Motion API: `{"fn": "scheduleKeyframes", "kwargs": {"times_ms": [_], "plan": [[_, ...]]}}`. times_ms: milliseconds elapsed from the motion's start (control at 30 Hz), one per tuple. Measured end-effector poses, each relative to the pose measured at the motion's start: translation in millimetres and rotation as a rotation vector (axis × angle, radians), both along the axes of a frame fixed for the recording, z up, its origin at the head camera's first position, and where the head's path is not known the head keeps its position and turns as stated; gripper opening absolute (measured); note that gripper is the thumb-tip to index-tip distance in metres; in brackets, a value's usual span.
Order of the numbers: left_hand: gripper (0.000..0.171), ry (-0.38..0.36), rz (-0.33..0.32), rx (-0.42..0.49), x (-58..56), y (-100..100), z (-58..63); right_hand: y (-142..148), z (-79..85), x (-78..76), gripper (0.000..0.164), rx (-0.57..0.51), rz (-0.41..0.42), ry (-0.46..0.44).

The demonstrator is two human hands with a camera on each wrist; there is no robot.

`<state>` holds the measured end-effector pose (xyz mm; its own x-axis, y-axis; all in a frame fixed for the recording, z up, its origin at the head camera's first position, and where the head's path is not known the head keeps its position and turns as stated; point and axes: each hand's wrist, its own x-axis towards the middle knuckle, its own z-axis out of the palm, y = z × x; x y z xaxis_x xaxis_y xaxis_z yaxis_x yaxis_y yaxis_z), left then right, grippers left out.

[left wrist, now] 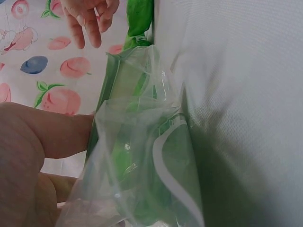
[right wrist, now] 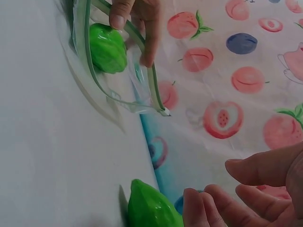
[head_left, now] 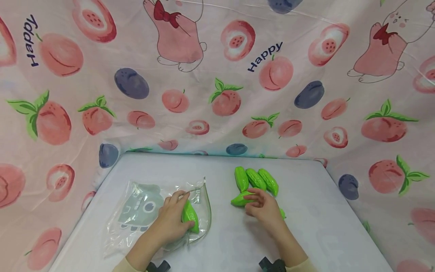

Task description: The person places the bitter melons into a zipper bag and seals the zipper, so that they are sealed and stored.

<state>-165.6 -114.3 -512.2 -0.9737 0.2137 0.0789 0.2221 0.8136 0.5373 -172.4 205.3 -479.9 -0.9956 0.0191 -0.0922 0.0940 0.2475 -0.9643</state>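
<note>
The patterned cloth [head_left: 217,87] fills the upper frame and hangs down both sides. Below it, the white table [head_left: 319,211] spreads across the lower half. My clear zip bag [head_left: 144,206] lies lower left of centre, its mouth turned towards the right of the frame.

My left hand [head_left: 173,219] grips the bag's rim between thumb and fingers, and the mouth gapes. My right hand [head_left: 266,209], right of lower centre, holds nothing that I can see: thumb and fingertips are apart, above a green piece [head_left: 239,199]; I can't tell whether they touch it. Another piece, the bagged one [head_left: 190,219], sits just inside the mouth by my left thumb. Three more, the far trio [head_left: 255,179], lie side by side just beyond my right fingers, and one, the half-hidden piece [head_left: 283,214], shows beside my right wrist.

I'd judge it best to pinch the piece across its middle, with the upper rim lifted so the soft film doesn't fold over the opening. The bagged one would sit better deeper in, away from the lip.

The table's far edge runs behind the trio, well apart from my hands; the right edge slants towards the lower right corner. The bare strip between mouth and pieces gives a short, level path.
</note>
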Motion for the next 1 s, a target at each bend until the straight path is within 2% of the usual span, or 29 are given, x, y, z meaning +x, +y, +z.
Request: {"fn": "scheduleKeyframes", "kwargs": {"times_ms": [600,1000], "plan": [[0.095,0.014,-0.003,-0.01,-1.2,-1,0.2,44,15.4,-5.7,0.058,0.195,-0.04,0.003],[0.095,0.003,-0.005,-0.017,-2.7,-2,-1.7,65,5.6,-14.5,0.059,0.292,-0.017,-0.013]]}}
